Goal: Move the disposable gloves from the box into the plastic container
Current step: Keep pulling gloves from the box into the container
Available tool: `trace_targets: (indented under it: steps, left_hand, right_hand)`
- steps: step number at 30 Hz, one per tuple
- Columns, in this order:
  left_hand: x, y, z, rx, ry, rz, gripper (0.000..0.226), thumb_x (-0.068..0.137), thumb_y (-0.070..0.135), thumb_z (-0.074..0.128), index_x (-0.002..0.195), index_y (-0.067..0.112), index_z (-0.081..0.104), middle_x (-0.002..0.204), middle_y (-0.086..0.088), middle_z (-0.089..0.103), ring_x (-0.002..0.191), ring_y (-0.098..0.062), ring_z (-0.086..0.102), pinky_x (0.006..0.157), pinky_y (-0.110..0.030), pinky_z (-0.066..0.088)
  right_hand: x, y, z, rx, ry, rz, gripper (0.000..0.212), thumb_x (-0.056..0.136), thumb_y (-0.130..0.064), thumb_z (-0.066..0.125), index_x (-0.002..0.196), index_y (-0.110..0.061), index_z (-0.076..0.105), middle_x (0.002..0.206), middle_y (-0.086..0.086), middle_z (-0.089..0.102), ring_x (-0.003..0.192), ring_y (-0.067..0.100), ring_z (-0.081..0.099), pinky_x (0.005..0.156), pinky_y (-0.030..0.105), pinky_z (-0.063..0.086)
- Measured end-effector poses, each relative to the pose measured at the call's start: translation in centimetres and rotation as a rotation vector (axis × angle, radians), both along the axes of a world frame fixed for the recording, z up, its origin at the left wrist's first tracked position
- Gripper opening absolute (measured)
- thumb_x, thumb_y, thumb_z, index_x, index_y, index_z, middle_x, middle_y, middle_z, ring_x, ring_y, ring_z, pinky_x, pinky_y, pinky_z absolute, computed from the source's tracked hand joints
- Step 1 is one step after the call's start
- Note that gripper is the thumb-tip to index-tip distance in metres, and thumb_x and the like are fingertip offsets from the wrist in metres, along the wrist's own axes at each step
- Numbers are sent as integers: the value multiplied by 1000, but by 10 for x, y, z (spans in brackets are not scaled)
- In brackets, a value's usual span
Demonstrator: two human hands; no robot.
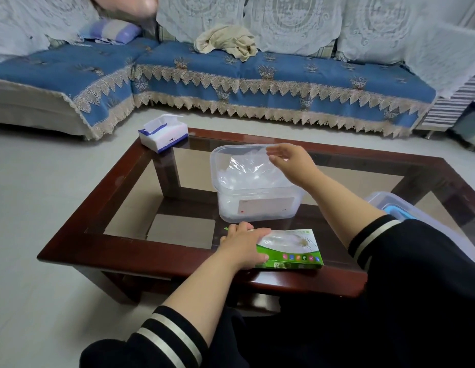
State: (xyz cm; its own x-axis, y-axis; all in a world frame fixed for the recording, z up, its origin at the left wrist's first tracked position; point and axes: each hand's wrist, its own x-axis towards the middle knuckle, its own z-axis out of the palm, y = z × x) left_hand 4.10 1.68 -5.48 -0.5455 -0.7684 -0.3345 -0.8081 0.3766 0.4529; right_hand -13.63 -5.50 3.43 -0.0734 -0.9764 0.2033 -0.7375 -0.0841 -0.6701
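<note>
two hands, left hand (243,245) holding glove box (292,251), right hand (290,160) over plastic container (257,205)

A single wide view from the person's head looks forward and down across the tabletop (98,245), near enough that both forearms fill the foreground, with the sofa (257,83) running along the far side.
</note>
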Motion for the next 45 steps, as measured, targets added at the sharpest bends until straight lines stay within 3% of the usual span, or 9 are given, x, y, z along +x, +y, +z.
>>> trace_targets:
  steps: [12, 17, 20, 22, 28, 31, 35, 37, 45]
  left_hand:
    - [-2, 0, -1, 8, 8, 23, 67, 86, 42, 61, 145, 45, 29, 149, 1, 25, 137, -24, 18, 110, -44, 23]
    - [0, 10, 11, -223, 8, 43, 53, 89, 56, 54, 136, 33, 46, 141, 2, 41, 135, -20, 31, 110, -45, 26]
    - [-8, 14, 29, -758, 458, 114, 27, 94, 39, 52, 86, 18, 65, 87, 1, 61, 83, -22, 58, 69, -35, 46]
    - [-14, 7, 41, -972, 599, 84, 24, 95, 28, 49, 83, 14, 64, 84, -2, 59, 76, -24, 54, 64, -33, 44]
    - [-32, -61, 80, -471, 206, 55, 36, 103, 29, 30, 123, 23, 58, 127, -1, 55, 113, -24, 50, 93, -41, 45]
    - [-40, -89, 91, -132, 75, -37, 41, 104, 34, 28, 135, 21, 53, 141, -2, 49, 126, -24, 47, 104, -37, 38]
    - [-39, -114, 86, 7, -153, -52, 47, 104, 39, 30, 144, 18, 43, 148, -4, 44, 135, -24, 40, 112, -39, 29]
    - [-33, -124, 78, 42, -170, -45, 43, 103, 36, 37, 143, 21, 45, 145, -2, 46, 132, -22, 43, 111, -38, 32]
    - [-33, -143, 53, 27, -254, -70, 56, 92, 6, 56, 142, 28, 43, 149, -3, 38, 134, -26, 39, 109, -36, 34]
  right_hand:
    - [-12, -23, 17, 179, -1516, -291, 20, 95, -5, 53, 114, 2, 57, 94, 9, 53, 85, 19, 54, 71, 28, 53]
    - [-19, -21, 22, 219, -1564, -275, 12, 95, -10, 53, 103, -2, 57, 92, 8, 55, 97, 23, 56, 90, 44, 49]
    - [-20, -18, 24, 225, -1546, -252, 15, 96, -12, 52, 108, -3, 57, 99, 8, 57, 102, 24, 57, 95, 45, 47]
    - [-18, -18, 24, 230, -1536, -244, 14, 96, -13, 51, 106, -4, 58, 100, 8, 57, 100, 24, 58, 94, 44, 47]
    - [-13, -23, 19, 219, -1523, -198, 14, 98, -17, 50, 93, -8, 58, 88, 5, 59, 91, 21, 59, 95, 39, 47]
    - [-12, -31, 9, 218, -1291, -178, 26, 102, -27, 42, 84, -11, 55, 78, 4, 61, 81, 20, 62, 81, 36, 52]
    - [-16, -37, -3, 281, 7, 48, 32, 95, -39, 54, 83, -11, 64, 79, 1, 66, 75, 16, 61, 70, 29, 49]
    - [-14, -39, -8, 445, 392, 178, 27, 87, -38, 66, 102, -17, 65, 100, -1, 63, 92, 16, 58, 78, 26, 47]
    - [-4, -41, -29, 609, 608, 207, 44, 91, -17, 63, 134, -12, 52, 133, 7, 54, 118, 26, 52, 104, 34, 42]
